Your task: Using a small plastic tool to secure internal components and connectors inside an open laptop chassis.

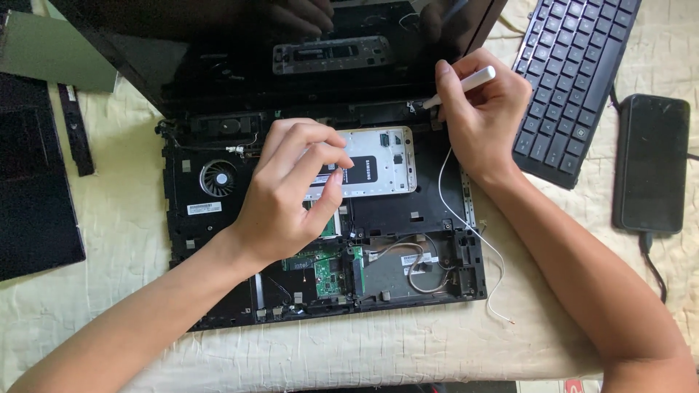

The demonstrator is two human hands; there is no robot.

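Observation:
An opened black laptop base (408, 218) lies before me with its fan (218, 177), green circuit board (329, 271) and cables bared. On it rests a white phone (378, 164) with its back cover off. My left hand (287, 196) hovers over the phone's left end, fingers bent and pinched together; whether it holds anything small is hidden. My right hand (484, 109) grips a white pen-like tool (466, 83), its tip at the laptop's hinge area near the screen (218, 44).
A detached black keyboard (568, 73) lies at the upper right. A dark phone (652, 164) with a cable sits at the far right. Black panels (33, 196) lie on the left. A loose white wire (480, 247) trails off the laptop onto the cream cloth.

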